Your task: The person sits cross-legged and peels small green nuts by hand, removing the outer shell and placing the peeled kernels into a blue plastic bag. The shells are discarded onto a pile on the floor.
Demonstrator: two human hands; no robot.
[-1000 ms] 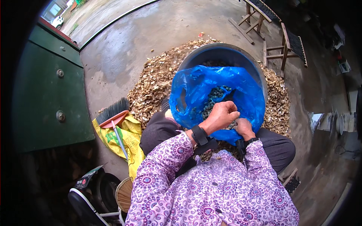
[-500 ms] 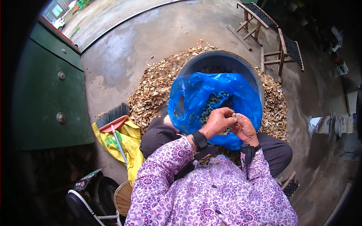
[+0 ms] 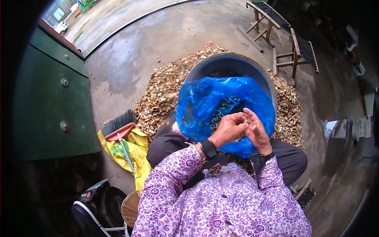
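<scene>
My left hand (image 3: pixel 229 128) is closed in a pinch, thumb against fingers, on a small tan piece (image 3: pixel 246 122) that looks like a peanut. It is largely hidden by the fingertips. Facing it, my right hand (image 3: pixel 258 133) has its fingers stretched up and apart, with the thumb side close to the left fingertips. Both hands are above the near right part of a blue plastic bag (image 3: pixel 252 89). Inside the bag lie many small round kernels (image 3: pixel 225 103), tinted dark by the plastic. The bag sits in and over the near side of a wide metal basin (image 3: pixel 258 67).
A broad heap of tan shells (image 3: pixel 158 93) surrounds the basin. At left lie a broom (image 3: pixel 120 128) and a yellow sack (image 3: pixel 140 158), beside a green metal door (image 3: pixel 51 102). Two folding stools (image 3: pixel 294 59) stand at the far right. My bent legs flank the bag.
My right hand has gone from pinching together with the left to fingers raised and spread. The left hand keeps its pinch in nearly the same place. The view has shifted slightly.
</scene>
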